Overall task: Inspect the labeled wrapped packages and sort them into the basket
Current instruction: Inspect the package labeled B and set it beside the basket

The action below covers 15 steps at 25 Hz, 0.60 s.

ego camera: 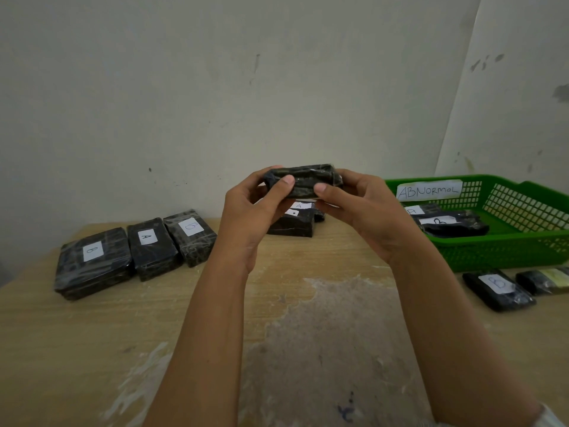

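Observation:
I hold a black wrapped package (303, 179) up in front of me over the table's middle; its label does not show. My left hand (254, 208) grips its left end and my right hand (354, 208) grips its right end, thumbs on the near face. A green basket (505, 251) with an "ABNORMAL" sign stands at the right and holds two labelled packages (452, 223). Three packages marked B, A, B (147, 248) lie in a row at the left. More packages (294, 221), one marked A, sit behind my hands.
The wooden table (292, 334) is worn and scuffed in the middle. In front of the basket lie a package marked B (500, 291) and another dark package (545, 280) at the right edge. A plain wall rises close behind the table.

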Each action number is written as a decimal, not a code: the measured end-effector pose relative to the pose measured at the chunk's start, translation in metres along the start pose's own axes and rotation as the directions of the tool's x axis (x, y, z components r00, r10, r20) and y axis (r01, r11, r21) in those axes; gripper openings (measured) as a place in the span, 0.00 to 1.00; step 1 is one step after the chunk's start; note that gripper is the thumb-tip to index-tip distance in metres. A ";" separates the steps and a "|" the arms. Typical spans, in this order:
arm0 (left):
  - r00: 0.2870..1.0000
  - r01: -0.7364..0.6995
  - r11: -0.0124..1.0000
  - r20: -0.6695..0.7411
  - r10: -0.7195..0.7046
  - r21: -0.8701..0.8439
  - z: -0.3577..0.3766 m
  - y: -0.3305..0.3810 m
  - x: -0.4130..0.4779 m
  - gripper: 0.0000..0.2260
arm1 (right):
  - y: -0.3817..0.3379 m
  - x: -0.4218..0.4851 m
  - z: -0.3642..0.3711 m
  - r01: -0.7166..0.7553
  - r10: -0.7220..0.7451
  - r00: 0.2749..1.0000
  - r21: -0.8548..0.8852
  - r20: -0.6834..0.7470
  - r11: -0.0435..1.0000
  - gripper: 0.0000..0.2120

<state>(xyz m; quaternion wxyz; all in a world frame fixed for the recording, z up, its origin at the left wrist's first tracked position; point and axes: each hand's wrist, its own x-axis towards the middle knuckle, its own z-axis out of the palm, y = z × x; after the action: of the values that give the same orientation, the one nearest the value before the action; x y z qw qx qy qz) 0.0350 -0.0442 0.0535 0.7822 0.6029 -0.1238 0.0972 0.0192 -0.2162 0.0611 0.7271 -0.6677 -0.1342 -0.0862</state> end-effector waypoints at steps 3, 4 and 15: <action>0.999 0.013 1.000 0.042 -0.012 -0.027 -0.002 0.001 0.000 0.13 | 0.000 0.001 -0.001 0.004 -0.004 1.000 -0.013 -0.018 1.000 0.10; 0.999 0.019 0.999 0.049 -0.017 -0.035 -0.002 0.001 0.001 0.13 | 0.000 0.002 -0.001 0.004 -0.004 1.000 -0.013 -0.018 1.000 0.10; 0.996 0.048 0.999 0.071 -0.047 -0.003 -0.001 0.003 -0.002 0.13 | 0.002 0.002 -0.009 0.023 -0.023 1.000 0.011 0.002 1.000 0.10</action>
<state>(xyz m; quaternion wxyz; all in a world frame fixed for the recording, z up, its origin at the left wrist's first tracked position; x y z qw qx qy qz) 0.0322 -0.0423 0.0554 0.7808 0.6068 -0.1374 0.0567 0.0227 -0.2243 0.0590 0.7295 -0.6623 -0.1430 -0.0934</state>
